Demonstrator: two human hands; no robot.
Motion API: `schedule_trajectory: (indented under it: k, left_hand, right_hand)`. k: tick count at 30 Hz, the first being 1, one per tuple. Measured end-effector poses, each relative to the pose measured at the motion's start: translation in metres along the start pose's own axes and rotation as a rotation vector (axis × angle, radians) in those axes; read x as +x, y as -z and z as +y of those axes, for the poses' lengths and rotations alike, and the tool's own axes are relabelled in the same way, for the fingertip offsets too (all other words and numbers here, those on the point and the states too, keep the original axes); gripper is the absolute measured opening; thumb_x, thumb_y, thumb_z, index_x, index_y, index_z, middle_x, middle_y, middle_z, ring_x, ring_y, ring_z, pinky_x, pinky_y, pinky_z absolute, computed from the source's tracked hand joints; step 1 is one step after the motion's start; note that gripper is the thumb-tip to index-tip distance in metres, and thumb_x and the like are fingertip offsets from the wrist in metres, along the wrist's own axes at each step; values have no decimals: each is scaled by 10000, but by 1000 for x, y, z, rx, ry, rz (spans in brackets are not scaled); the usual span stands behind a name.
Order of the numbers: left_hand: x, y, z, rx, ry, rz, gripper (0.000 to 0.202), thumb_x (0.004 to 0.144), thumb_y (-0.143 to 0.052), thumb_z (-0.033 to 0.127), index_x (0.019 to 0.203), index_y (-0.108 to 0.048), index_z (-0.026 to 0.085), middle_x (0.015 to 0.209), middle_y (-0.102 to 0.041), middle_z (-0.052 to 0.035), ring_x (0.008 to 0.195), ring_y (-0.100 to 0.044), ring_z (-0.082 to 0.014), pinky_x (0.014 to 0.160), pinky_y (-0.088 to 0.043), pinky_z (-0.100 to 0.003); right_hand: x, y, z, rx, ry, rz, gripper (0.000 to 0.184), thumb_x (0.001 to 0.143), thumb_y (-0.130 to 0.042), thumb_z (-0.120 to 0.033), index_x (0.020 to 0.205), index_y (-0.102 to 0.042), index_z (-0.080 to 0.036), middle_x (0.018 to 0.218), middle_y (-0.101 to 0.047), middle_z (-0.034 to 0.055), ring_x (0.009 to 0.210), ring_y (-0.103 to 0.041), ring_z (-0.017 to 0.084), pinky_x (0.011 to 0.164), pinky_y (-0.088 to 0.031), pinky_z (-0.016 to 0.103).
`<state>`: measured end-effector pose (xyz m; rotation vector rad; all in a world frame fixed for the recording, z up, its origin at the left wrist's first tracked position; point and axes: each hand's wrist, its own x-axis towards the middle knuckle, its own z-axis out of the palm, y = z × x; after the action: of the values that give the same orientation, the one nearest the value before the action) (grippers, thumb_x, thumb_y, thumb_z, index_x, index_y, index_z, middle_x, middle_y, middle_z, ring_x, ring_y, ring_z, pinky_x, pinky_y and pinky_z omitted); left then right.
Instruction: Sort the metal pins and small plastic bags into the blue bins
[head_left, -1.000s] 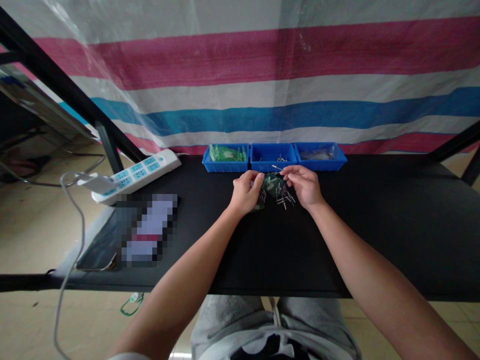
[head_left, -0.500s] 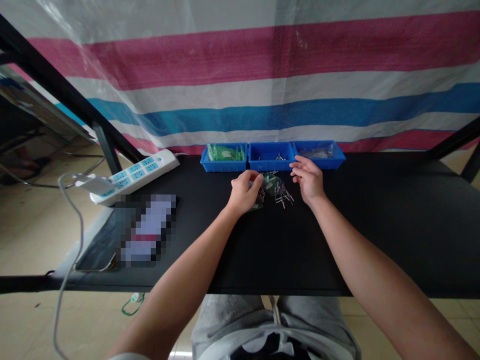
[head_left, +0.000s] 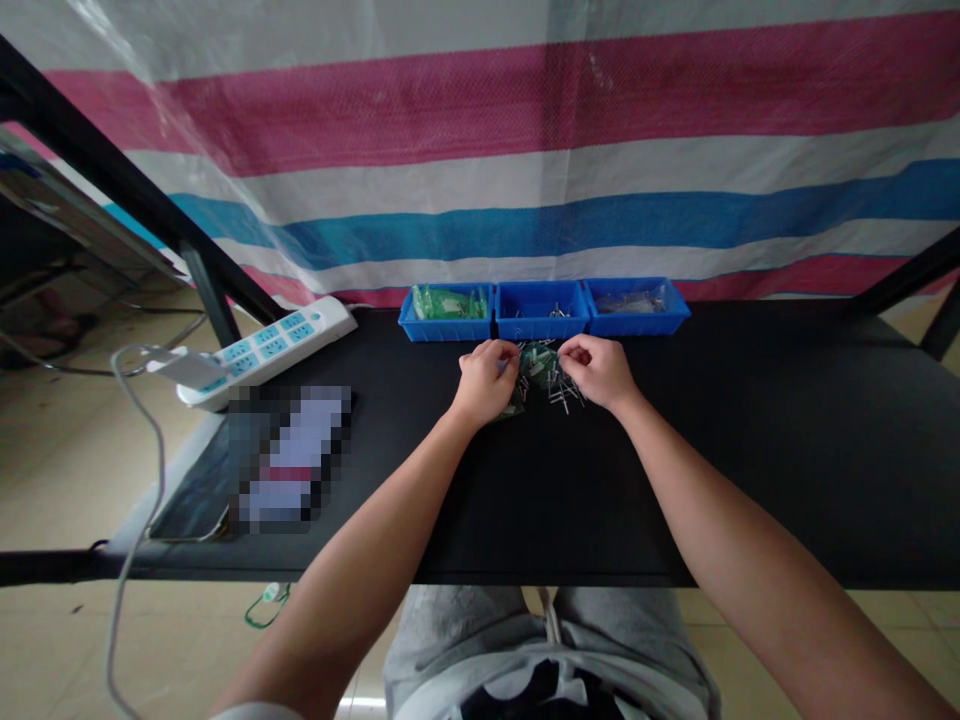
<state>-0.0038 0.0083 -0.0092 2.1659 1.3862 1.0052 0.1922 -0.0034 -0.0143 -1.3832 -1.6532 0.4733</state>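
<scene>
A green clear plastic bag lies on the black tabletop, with a loose pile of thin metal rivets on and beside it. My left hand is closed on the left side of the bag, covering part of it. Some rivets show just right of its thumb. Over the right edge of the pile, my right hand has its thumb and fingers pinched together. Whatever is between those fingertips is hidden or too small to name.
Behind the hands stand three joined blue bins: a left bin with a green bag, a middle bin with a few rivets, a right bin with a clear bag. A power strip and a blurred-out object lie left.
My right hand has moved left and slightly down to the pile, and its spread fingers have closed into a pinch. My left hand stays at the bag.
</scene>
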Motion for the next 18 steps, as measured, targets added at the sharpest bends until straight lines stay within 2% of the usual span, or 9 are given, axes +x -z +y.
schedule_trajectory:
  k: [3, 6, 11, 18]
  left_hand:
    - [0, 1, 1, 16, 4, -11, 110, 822, -537, 159, 880, -624, 193, 939, -683, -53, 912, -622, -202, 831, -458, -350]
    - [0, 2, 2, 31, 3, -19, 107, 820, -543, 160, 879, -626, 192, 942, -683, -56, 925, -622, -206, 841, -454, -356]
    - [-2, 0, 2, 53, -20, -33, 104, 826, -549, 175, 889, -631, 192, 954, -688, -60, 946, -622, -211, 862, -442, -369]
    - [-3, -2, 1, 74, -50, -66, 112, 834, -542, 186, 891, -638, 198, 949, -695, -58, 963, -624, -215, 874, -428, -369]
  right_hand:
    - [-1, 0, 0, -134, 61, -80, 91, 668, -594, -178, 711, -674, -174, 651, -599, 10, 584, -520, 138, 592, -406, 277]
    - [0, 1, 2, -216, 57, -123, 112, 653, -643, -203, 758, -671, -175, 688, -585, 11, 618, -521, 147, 595, -402, 278]
    - [0, 1, 4, -285, 115, -146, 287, 621, -727, -248, 885, -665, -154, 765, -579, 29, 703, -544, 173, 674, -441, 301]
    - [1, 0, 11, -286, 77, -183, 227, 633, -775, -291, 812, -713, -166, 779, -622, 46, 701, -599, 179, 661, -470, 303]
